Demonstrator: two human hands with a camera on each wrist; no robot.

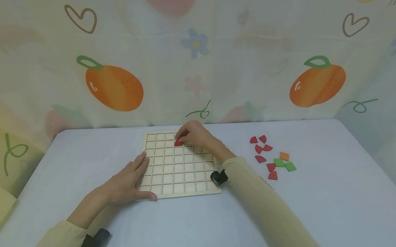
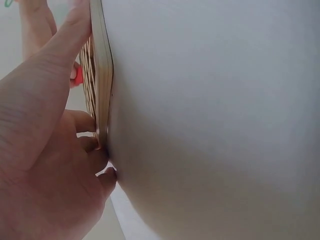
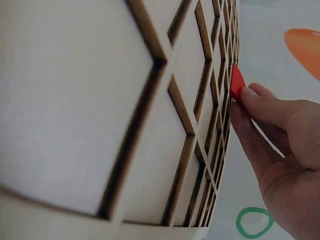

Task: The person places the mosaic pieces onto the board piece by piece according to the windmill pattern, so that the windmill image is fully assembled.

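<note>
A wooden grid board (image 1: 167, 169) lies flat on the table, divided into many square cells by raised strips. My right hand (image 1: 196, 135) is over its far part and pinches a red quarter-circle tile (image 1: 178, 143) between thumb and fingertips. In the right wrist view the red tile (image 3: 236, 86) is tilted close to the grid; whether it touches cannot be told. My left hand (image 1: 126, 184) rests spread against the board's left side, its thumb by the near left corner. In the left wrist view, fingers of the left hand (image 2: 55, 165) touch the board's edge (image 2: 104, 75).
Several loose red quarter-circle tiles (image 1: 260, 159) lie right of the board. Among them are two green square tiles (image 1: 290, 166) and an orange one (image 1: 284, 156). A small gridded sheet (image 1: 229, 147) is partly hidden behind the right wrist. A printed curtain (image 1: 242, 61) hangs behind the white table (image 1: 337, 189).
</note>
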